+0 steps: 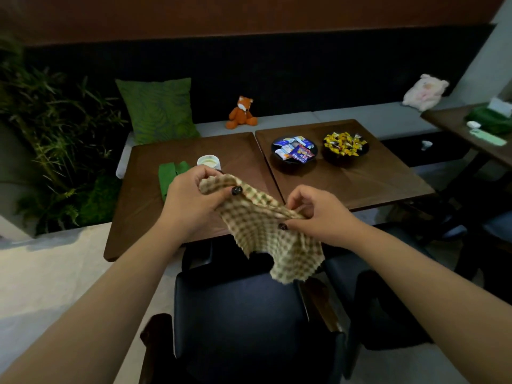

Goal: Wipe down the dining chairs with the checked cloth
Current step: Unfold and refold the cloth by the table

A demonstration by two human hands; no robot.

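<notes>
Right, both hands pinch the beige-and-brown checked cloth — left hand up top, right hand lower — w/ the black padded dining chair directly below it.

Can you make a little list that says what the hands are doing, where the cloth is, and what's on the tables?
left hand: pinches the checked cloth
right hand: pinches the cloth's other edge
cloth: held up, hanging above the dark chair
chair wiped: not yet, cloth is off it
left table: a cup, a green cloth
right table: two bowls of wrapped sweets
bench: toy fox, green cushion
</notes>
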